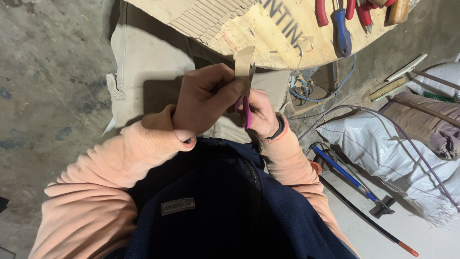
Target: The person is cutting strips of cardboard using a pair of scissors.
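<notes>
My left hand (203, 98) pinches a narrow strip of brown cardboard (243, 62) between thumb and fingers, holding it upright in front of my chest. My right hand (262, 112) grips pink-handled scissors (247, 111) just below the strip; the blades meet the strip's right edge near my left thumb. Both hands are close together over my lap, below the edge of a cardboard sheet (239, 29) lying on the work surface. Most of the scissors are hidden behind my hands.
Red-handled pliers (322, 12) and a blue-handled screwdriver (341, 31) lie on the cardboard sheet at top right. White sacks (383, 144), a brush (388, 88), cables (306, 91) and a blue-handled long tool (345, 175) crowd the floor on the right. Bare concrete floor (48, 86) on the left.
</notes>
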